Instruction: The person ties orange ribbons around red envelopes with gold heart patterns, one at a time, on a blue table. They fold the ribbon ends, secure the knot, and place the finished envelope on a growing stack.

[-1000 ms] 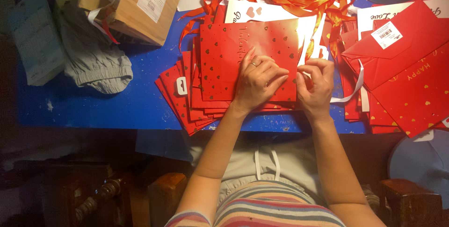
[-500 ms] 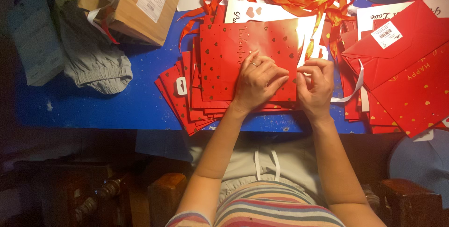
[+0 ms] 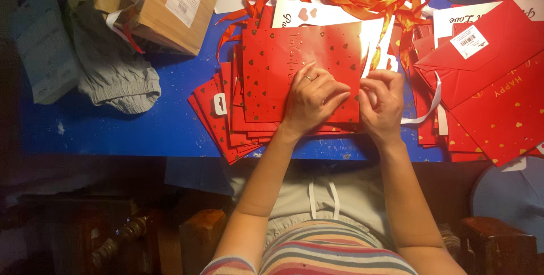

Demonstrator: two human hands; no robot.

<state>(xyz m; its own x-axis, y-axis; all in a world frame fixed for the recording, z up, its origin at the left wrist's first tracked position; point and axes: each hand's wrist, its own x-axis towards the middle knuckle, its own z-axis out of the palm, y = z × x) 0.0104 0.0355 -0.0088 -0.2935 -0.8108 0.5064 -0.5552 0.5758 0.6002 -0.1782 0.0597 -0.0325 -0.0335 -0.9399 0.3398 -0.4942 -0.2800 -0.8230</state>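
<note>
My left hand (image 3: 314, 100) presses spread fingers on the flat red gold-hearted paper bag (image 3: 286, 65), while my right hand (image 3: 382, 102) pinches its right edge.

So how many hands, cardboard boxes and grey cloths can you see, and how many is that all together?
Hands: 2, the left hand flat on the top red gift bag, the right hand at its right edge.
Cardboard boxes: 1, the cardboard box.
Grey cloths: 1, the grey cloth.
Total: 4.
</note>
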